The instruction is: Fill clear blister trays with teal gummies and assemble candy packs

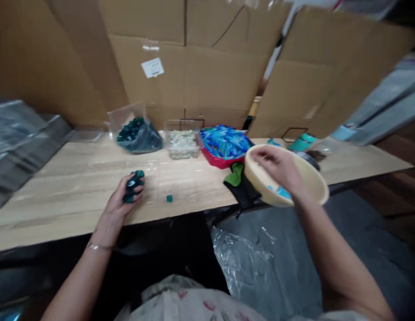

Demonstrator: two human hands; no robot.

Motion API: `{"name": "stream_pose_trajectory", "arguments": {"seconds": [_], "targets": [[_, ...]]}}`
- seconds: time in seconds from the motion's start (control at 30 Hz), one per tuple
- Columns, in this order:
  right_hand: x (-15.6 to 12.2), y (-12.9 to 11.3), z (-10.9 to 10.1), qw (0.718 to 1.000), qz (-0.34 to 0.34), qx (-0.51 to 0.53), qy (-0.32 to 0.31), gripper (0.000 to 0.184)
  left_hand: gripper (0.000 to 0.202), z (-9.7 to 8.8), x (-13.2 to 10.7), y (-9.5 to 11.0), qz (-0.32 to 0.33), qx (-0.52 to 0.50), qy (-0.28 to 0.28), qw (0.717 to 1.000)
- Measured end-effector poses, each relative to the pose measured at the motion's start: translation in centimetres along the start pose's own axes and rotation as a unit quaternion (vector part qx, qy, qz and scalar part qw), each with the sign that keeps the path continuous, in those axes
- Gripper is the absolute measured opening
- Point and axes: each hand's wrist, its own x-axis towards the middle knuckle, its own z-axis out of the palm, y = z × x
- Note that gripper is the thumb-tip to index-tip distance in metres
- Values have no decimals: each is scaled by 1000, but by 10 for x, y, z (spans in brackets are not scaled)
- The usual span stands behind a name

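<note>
My left hand point(125, 194) is curled around several dark teal glassy chunks point(134, 183) above the table's front part. To its right, a single teal chunk point(169, 198) lies on a clear plastic tray point(180, 180). My right hand point(276, 164) reaches into a cream bowl point(317, 183), its fingers bent together near the far-left inner wall. Blur hides whatever those fingers may pinch. Light-blue pieces point(283, 192) rest inside the bowl below this hand. Behind my left hand stands an open clear bag point(143, 139) full of similar teal chunks.
Along the back sit a clear box point(183, 151) of pale bits and a red tray point(220, 162) heaped with blue slivers. A black-and-green cloth item point(242, 185) lies against the bowl. Cardboard point(220, 80) walls the rear; grey packages point(23, 142) are stacked left.
</note>
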Motion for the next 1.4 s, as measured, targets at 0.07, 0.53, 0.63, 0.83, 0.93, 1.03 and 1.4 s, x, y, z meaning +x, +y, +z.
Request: {"name": "stream_pose_trajectory", "arguments": {"seconds": [0.07,0.53,0.63,0.83,0.93,1.03,1.4], "targets": [[-33,-53,61,983,-103,68,-139,13,9,-1,6,1,19,-2,-32,999],[-48,-120,217,944,-188,51,-266,23,10,-22,11,22,31,-13,-126,991],[-44,-117,221,949,-84,182,-243,18,10,-28,13,23,27,-8,-132,991],[-25,-117,227,788,266,521,-191,20,12,-35,15,28,31,-5,-134,990],[-15,-130,233,731,295,589,-178,24,14,-37,15,32,35,-14,-145,989],[-3,-145,243,734,270,595,-186,28,15,-44,14,40,55,-34,-141,988],[93,-214,321,822,104,504,-245,30,13,-99,-13,129,261,-131,-66,954]]}}
